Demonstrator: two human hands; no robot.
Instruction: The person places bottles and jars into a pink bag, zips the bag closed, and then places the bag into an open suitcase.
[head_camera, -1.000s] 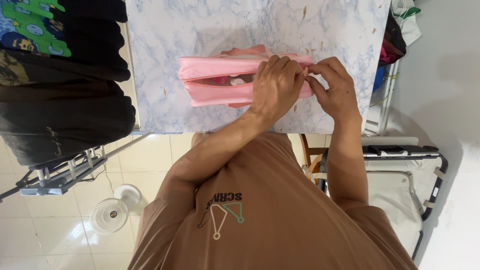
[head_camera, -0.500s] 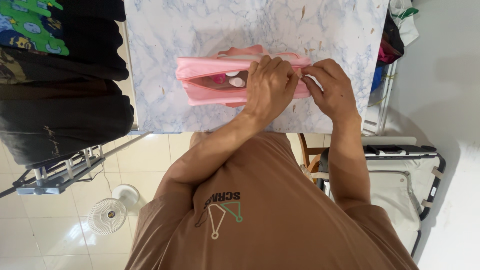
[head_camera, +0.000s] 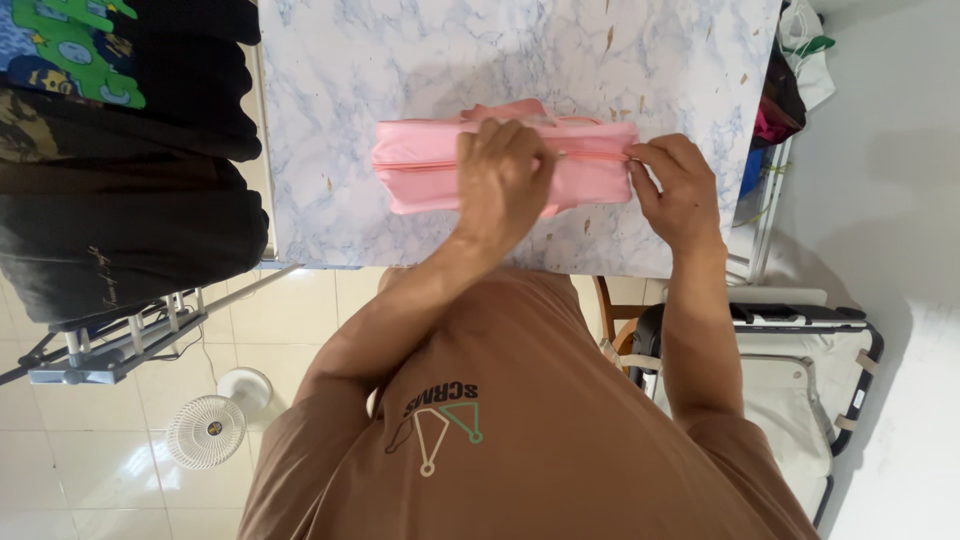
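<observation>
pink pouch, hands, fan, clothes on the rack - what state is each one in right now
pink fabric zip pouch: lying flat on the marble-patterned table, zip looks closed
left hand: pressed on the pouch's middle
right hand: fingers pinching the pouch's end
small white floor fan: tilted upward; running or not, cannot tell
dark garments: hanging on the rack

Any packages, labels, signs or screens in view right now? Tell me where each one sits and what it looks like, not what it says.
No packages, signs or screens show; only printed designs.
Shirt print: on the person's brown shirt, dark lettering over a white and green triangle outline.
Script mark: small pale writing on the black garment hanging at left.
Cartoon print: green and blue shapes on dark cloth, top left corner.
Fan badge: small round mark at the centre of the white fan on the floor.
</observation>
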